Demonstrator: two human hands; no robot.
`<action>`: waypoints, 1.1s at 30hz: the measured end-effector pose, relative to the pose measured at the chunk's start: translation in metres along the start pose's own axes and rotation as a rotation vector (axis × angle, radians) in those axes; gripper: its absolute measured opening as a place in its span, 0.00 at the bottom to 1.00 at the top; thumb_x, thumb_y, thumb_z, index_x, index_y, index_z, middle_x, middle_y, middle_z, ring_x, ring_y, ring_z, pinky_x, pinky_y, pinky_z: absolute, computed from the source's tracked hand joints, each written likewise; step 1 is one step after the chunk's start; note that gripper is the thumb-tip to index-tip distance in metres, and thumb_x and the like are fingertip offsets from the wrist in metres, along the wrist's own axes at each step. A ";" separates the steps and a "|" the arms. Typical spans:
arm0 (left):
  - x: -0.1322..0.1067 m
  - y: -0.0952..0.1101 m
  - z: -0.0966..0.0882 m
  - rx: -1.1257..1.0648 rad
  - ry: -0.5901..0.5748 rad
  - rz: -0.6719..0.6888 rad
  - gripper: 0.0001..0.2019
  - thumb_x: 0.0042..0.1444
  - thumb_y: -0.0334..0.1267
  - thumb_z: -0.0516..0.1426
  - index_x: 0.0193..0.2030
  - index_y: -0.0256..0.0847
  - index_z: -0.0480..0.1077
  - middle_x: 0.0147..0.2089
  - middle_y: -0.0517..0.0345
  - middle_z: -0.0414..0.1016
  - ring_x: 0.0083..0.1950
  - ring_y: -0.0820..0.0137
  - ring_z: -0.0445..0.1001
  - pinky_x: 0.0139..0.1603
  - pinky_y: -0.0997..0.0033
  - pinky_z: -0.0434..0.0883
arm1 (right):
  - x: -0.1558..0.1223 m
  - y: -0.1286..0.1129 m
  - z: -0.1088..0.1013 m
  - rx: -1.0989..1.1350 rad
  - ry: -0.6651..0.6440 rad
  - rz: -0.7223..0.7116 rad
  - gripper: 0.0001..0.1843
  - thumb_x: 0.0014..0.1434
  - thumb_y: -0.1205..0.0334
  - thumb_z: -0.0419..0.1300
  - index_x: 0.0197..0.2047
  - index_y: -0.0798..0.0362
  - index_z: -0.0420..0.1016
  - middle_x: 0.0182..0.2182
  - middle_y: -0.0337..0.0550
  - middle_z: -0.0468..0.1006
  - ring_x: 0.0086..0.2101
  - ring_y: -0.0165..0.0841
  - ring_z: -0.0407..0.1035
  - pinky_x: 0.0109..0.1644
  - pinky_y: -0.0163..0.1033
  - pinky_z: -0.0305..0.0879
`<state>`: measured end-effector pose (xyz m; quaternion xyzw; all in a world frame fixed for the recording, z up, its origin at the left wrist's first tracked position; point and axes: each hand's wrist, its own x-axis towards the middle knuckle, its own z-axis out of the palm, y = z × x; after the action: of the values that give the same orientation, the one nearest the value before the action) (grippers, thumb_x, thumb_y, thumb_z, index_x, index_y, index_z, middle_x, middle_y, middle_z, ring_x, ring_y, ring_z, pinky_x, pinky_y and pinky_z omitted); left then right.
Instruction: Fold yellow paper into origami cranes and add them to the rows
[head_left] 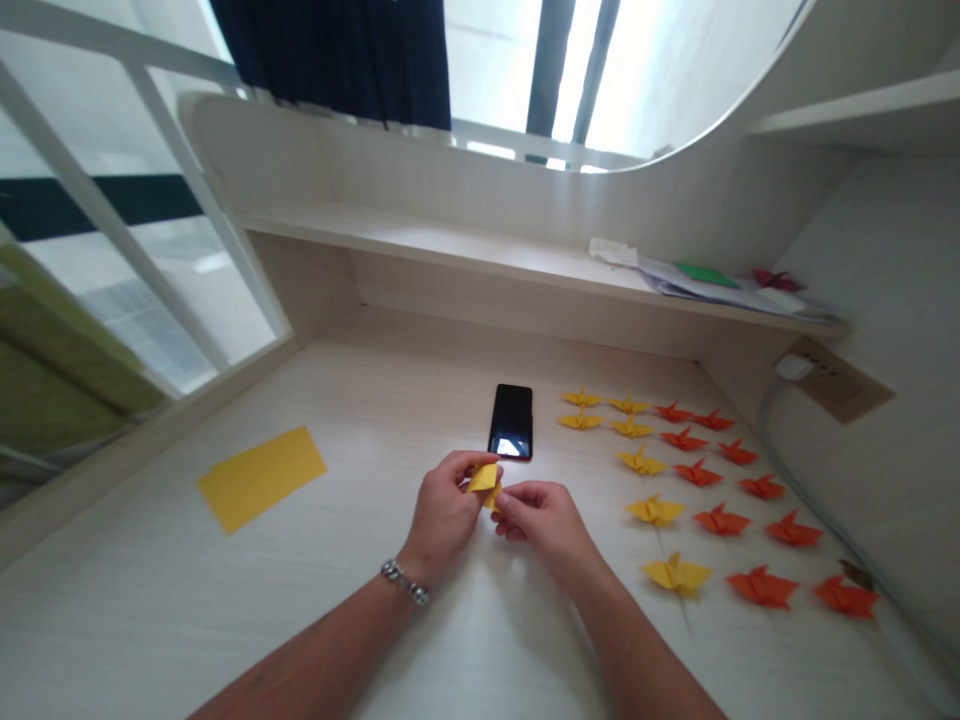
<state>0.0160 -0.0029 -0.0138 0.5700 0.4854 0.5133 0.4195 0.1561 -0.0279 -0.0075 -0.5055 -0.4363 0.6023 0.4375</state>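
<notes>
A small folded piece of yellow paper (484, 479) is held between my two hands, just in front of the phone. My left hand (446, 508), with a chain bracelet (405, 583) on its wrist, pinches the upper part of the paper. The fingers of my right hand (541, 515) are closed on its lower right corner. Parts of the paper are hidden by the fingers. To the right stand rows of folded paper cranes, yellow ones (655, 511) nearer the hands and orange ones (721, 521) farther right.
Yellow paper sheets (262, 480) lie at the left of the desk. A black phone (511, 420) lies behind my hands. Papers (720, 283) rest on the shelf (450, 245) at the back. A cable (795, 470) runs down from the wall socket (836, 380) at the right.
</notes>
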 end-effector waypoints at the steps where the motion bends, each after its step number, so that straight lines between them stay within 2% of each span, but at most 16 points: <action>1: 0.000 0.000 0.000 0.004 -0.002 0.001 0.11 0.51 0.41 0.61 0.40 0.40 0.76 0.41 0.52 0.78 0.39 0.66 0.76 0.38 0.69 0.71 | 0.000 0.000 0.000 -0.015 -0.006 -0.009 0.19 0.46 0.50 0.67 0.32 0.60 0.79 0.24 0.45 0.78 0.23 0.28 0.69 0.28 0.32 0.64; 6: -0.001 0.001 0.000 -0.003 0.004 0.002 0.11 0.51 0.42 0.61 0.40 0.40 0.76 0.42 0.52 0.77 0.40 0.65 0.76 0.39 0.70 0.71 | -0.001 -0.001 0.001 -0.021 -0.006 -0.019 0.17 0.47 0.51 0.66 0.30 0.59 0.78 0.23 0.43 0.77 0.22 0.27 0.67 0.28 0.32 0.63; 13: 0.001 0.001 0.000 -0.023 0.038 -0.001 0.11 0.50 0.41 0.62 0.39 0.39 0.76 0.41 0.51 0.77 0.39 0.66 0.75 0.37 0.71 0.71 | 0.001 -0.001 0.000 0.090 -0.013 0.022 0.20 0.46 0.48 0.66 0.30 0.59 0.76 0.24 0.45 0.77 0.22 0.27 0.68 0.28 0.32 0.62; 16: 0.001 0.002 0.000 -0.020 0.042 0.002 0.10 0.50 0.40 0.62 0.39 0.39 0.75 0.41 0.51 0.77 0.39 0.67 0.75 0.37 0.71 0.71 | 0.002 0.002 0.000 0.015 -0.006 0.017 0.21 0.48 0.46 0.64 0.28 0.59 0.75 0.23 0.44 0.76 0.21 0.27 0.67 0.27 0.32 0.62; 20: 0.000 0.003 0.000 -0.016 0.035 0.015 0.10 0.51 0.40 0.61 0.39 0.39 0.75 0.41 0.51 0.76 0.39 0.67 0.75 0.37 0.72 0.71 | 0.003 0.006 -0.001 -0.135 -0.008 -0.059 0.17 0.49 0.51 0.64 0.29 0.59 0.76 0.22 0.44 0.76 0.22 0.28 0.67 0.27 0.33 0.62; 23: 0.000 0.004 0.000 -0.015 0.044 0.016 0.10 0.52 0.41 0.61 0.39 0.39 0.74 0.41 0.51 0.75 0.39 0.67 0.75 0.36 0.72 0.71 | 0.004 0.008 -0.002 -0.168 -0.032 -0.093 0.15 0.51 0.53 0.63 0.28 0.59 0.77 0.23 0.44 0.77 0.22 0.29 0.67 0.28 0.33 0.62; 28: 0.001 0.003 0.000 -0.004 0.072 -0.004 0.12 0.51 0.43 0.61 0.39 0.39 0.74 0.42 0.51 0.76 0.40 0.66 0.75 0.36 0.71 0.71 | 0.003 0.007 -0.002 -0.109 -0.062 -0.102 0.16 0.51 0.52 0.62 0.28 0.59 0.77 0.23 0.44 0.77 0.22 0.28 0.67 0.28 0.33 0.63; 33: 0.002 0.001 0.001 -0.018 0.086 -0.013 0.12 0.50 0.43 0.62 0.39 0.39 0.75 0.42 0.50 0.77 0.40 0.65 0.75 0.37 0.70 0.71 | 0.001 0.002 -0.002 -0.007 -0.077 -0.022 0.18 0.48 0.50 0.65 0.31 0.58 0.76 0.25 0.44 0.78 0.23 0.28 0.69 0.30 0.34 0.65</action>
<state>0.0167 -0.0011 -0.0121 0.5406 0.5019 0.5390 0.4066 0.1582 -0.0276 -0.0098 -0.4787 -0.4605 0.6147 0.4254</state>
